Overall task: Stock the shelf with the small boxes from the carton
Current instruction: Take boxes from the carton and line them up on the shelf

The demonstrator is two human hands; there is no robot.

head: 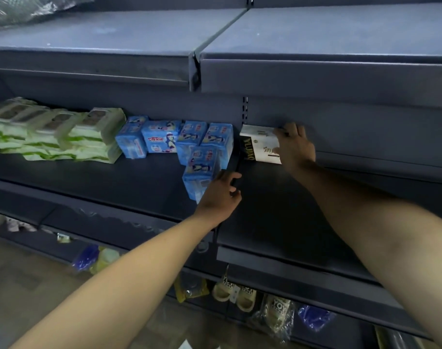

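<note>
Both hands reach onto the middle shelf (277, 222); the right is on a white box, the left is at a blue pack.

Right hand (294, 147) lies over the right end of the box (259, 147), fingers spread over its top and back edge, holding it at the rear of the dark metal shelf, just right of the slotted upright; the box is matte white card with a black side panel and gold lettering. Left hand (221, 195), fingers loosely curled, touches the lower corner of the front blue pack (201, 176); a real grip can't be confirmed. The blue packs are glossy plastic, soft-cornered, clustered. Further left are green-white wrapped packs (58, 137), blurred.
</note>
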